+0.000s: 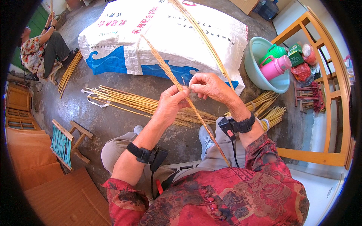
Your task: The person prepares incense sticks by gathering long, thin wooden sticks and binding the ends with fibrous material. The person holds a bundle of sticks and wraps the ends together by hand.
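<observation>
A long dry stalk (202, 121) with a bushy seed head, probably broomcorn, slants from my lap up toward the white sack sheet (181, 42). My left hand (171, 104) grips it just below the head, between thumb and fingers. Beside that grip, the thumb and fingertips of my right hand (215, 89) pinch at a fine sprig on the stalk's edge. A loose bundle of stalks (127, 100) lies on the floor beyond my knees, its brushy heads partly behind my left hand. More long stalks (198, 25) rest across the printed sheet.
Tied stalk bundles (271, 117) lie right, below a pale basin (251, 67) holding pink (275, 67) and green (273, 53) jugs. A wooden frame (336, 93) stands far right. Left are a folding stool (63, 144) and a seated person (42, 50) beside more stalks (70, 72).
</observation>
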A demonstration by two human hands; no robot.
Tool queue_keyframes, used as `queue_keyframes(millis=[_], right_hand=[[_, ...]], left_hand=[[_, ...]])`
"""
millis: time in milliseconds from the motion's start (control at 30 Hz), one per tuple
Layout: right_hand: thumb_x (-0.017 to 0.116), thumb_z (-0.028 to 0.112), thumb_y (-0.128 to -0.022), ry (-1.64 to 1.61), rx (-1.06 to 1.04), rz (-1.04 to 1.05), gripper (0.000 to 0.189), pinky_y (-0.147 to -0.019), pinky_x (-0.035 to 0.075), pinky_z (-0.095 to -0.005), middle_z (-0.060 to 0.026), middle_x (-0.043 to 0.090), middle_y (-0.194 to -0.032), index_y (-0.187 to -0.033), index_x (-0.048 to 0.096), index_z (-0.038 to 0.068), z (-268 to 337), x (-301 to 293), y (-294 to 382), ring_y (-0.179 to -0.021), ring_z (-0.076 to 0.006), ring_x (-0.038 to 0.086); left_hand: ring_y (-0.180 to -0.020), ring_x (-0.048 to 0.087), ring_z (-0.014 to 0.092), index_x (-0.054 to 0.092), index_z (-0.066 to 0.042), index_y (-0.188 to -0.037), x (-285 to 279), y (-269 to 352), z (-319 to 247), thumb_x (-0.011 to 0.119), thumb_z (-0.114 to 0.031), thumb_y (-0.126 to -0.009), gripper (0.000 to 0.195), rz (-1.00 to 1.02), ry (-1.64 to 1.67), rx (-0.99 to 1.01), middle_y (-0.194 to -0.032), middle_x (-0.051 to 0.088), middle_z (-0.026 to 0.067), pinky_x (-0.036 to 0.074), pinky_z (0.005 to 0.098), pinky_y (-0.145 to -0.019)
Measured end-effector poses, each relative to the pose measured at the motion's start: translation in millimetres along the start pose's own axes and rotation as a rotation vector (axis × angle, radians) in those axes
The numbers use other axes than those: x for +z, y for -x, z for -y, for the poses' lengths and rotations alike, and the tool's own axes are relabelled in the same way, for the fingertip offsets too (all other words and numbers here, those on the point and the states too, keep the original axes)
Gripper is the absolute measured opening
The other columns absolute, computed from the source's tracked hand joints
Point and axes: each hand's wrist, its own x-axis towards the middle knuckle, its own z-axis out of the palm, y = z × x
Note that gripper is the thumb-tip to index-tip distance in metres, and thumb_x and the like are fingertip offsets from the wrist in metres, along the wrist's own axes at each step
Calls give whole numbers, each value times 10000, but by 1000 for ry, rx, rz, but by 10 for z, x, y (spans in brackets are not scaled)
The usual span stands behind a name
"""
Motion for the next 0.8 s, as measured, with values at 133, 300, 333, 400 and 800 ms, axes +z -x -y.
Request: queue_keyframes(millis=[133, 300, 333, 400, 800], right_hand=[[551, 183, -808, 1, 2, -33, 140, -500, 411, -170, 18, 541, -697, -839, 572, 49, -7, -43, -4, -579, -44, 505], [549, 185, -814, 23, -45, -37, 173, -509, 415, -171, 17, 546, -707, -893, 598, 39, 2, -47, 0, -583, -44, 505], [549, 185, -814, 23, -45, -37, 173, -509, 415, -171, 17, 546, -707, -893, 598, 39, -4, -39, -2, -583, -44, 505], [555, 199, -818, -9, -58, 12, 187, -507, 411, -170, 14, 555, -723, -895, 603, 35, -16, -19, -5, -584, -41, 503], [580, 140, -784, -116, -95, -26, 130, -477, 399, -191, -3, 552, -664, -813, 587, 13, -70, 88, -76, -537, -57, 473]], left_hand=[[-714, 534, 105, 551, -92, -846, -40, -23, 35, 545, -122, -831, 34, -1, 5, -3, -787, 541, -4, 480, 295, -645], [-714, 537, 107, 554, -89, -861, -47, -24, 44, 545, -121, -831, 45, 4, 19, -3, -791, 545, -1, 482, 299, -648], [-715, 539, 108, 554, -87, -867, -47, -24, 44, 545, -121, -832, 50, 4, 21, -3, -793, 547, 0, 482, 299, -647], [-720, 541, 109, 555, -83, -872, -52, -29, 48, 543, -119, -833, 55, 7, 19, -2, -796, 548, 1, 484, 300, -651], [-747, 543, 99, 560, -68, -910, -36, -31, 72, 529, -142, -845, 103, 8, -21, -17, -835, 553, 4, 491, 287, -674]])
